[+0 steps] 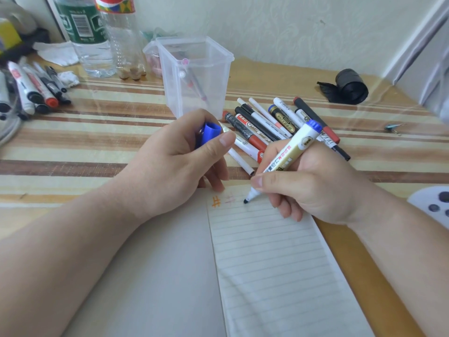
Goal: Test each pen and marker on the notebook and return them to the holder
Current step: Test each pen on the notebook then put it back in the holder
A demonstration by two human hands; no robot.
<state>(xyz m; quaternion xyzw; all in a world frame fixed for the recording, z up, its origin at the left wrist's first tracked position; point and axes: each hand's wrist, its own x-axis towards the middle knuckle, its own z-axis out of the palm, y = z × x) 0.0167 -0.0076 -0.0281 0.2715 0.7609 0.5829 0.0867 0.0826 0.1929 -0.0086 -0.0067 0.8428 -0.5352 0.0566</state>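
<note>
The notebook (267, 263) lies open on the table (73, 154), closest of all. Its right page has thin lines. At the top of that page there is an orange mark (215, 201) like a "#", and a pale pink mark (229, 199) next to it.

The right hand (315, 188) holds a white marker (289, 154) with a blue end, fingers curled round it. The dark tip is down at the top line, just beside the pink mark. The marker has red and gold writing, too small to read.

The left hand (170, 161) is at the top edge of the notebook and pinches a blue cap (211, 135). Its lower fingers touch the page.

Just past the notebook lies a pile of pens and markers (272, 122), red, black and white. Their labels are too blurry to read.

Farther past the notebook stands the clear holder (206, 93) with a pen (194, 81) inside. To the far left of the notebook lie more markers (36, 91). Two bottles (90, 32) stand at the back; one has a green label with a barcode. A black roll (349, 87) lies far back on the right.
</note>
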